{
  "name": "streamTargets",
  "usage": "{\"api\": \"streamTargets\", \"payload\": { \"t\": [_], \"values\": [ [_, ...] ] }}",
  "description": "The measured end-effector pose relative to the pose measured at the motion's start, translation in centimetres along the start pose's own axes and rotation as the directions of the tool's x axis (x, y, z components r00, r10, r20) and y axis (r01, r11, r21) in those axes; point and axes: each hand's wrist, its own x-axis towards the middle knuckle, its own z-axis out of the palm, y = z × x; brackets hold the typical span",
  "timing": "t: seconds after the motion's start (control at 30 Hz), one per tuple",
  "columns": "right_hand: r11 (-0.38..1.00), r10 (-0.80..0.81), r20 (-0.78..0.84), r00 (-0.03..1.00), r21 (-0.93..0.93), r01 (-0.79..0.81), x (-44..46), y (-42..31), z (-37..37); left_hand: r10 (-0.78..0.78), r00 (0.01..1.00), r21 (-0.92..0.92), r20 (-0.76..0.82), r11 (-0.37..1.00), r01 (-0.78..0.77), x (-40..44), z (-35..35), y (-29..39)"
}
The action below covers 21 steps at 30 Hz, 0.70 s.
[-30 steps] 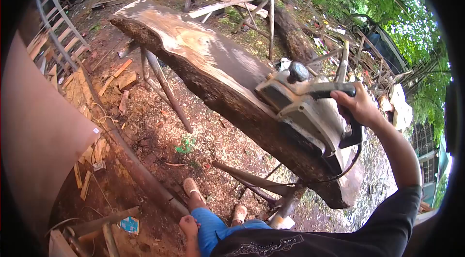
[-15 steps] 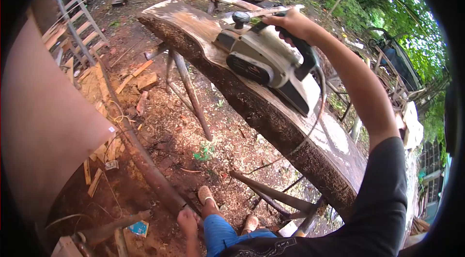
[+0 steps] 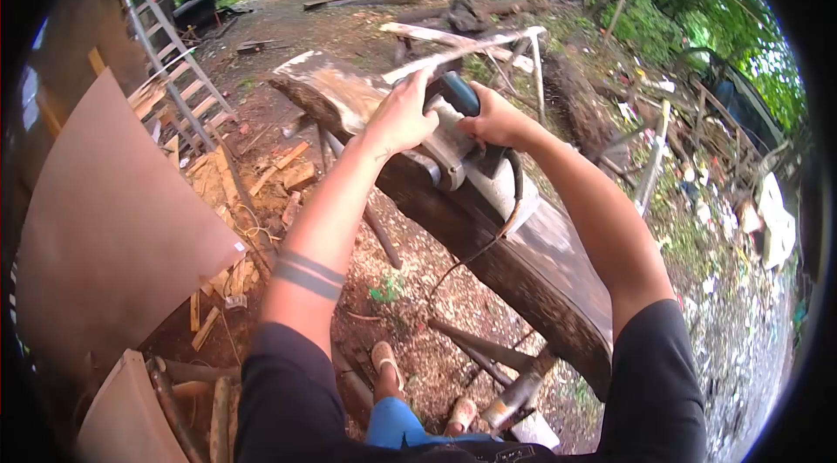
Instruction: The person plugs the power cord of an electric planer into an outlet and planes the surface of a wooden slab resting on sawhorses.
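Observation:
A grey-white belt sander (image 3: 447, 142) rests on the top face of a thick live-edge wood slab (image 3: 514, 284). My right hand (image 3: 501, 117) is wrapped round its dark rear handle. My left hand (image 3: 403, 117) is closed over the front of the sander, where the knob is hidden under the fingers. From the back of the machine a power cord (image 3: 513, 217) runs down across the slab's near edge.
Wooden trestle legs (image 3: 484, 348) hold up the slab. Wood shavings cover the ground round my feet. At left stand a large brown sheet (image 3: 131, 228), wood offcuts (image 3: 292, 173) and a ladder (image 3: 170, 53). Poles (image 3: 649, 162) and debris lie at right.
My left hand has come up from low beside my leg to the front of the sander. My right hand keeps its hold on the handle. The view has tilted up.

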Motion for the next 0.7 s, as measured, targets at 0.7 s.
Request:
{"api": "streamTargets", "payload": {
  "t": [0.7],
  "values": [
    [0.836,0.340,-0.353,0.872,-0.311,-0.452,-41.1,0.1,-9.2,0.192,0.975,-0.348,0.114,0.927,-0.141,-9.3,17.3,29.8]
  ]
}}
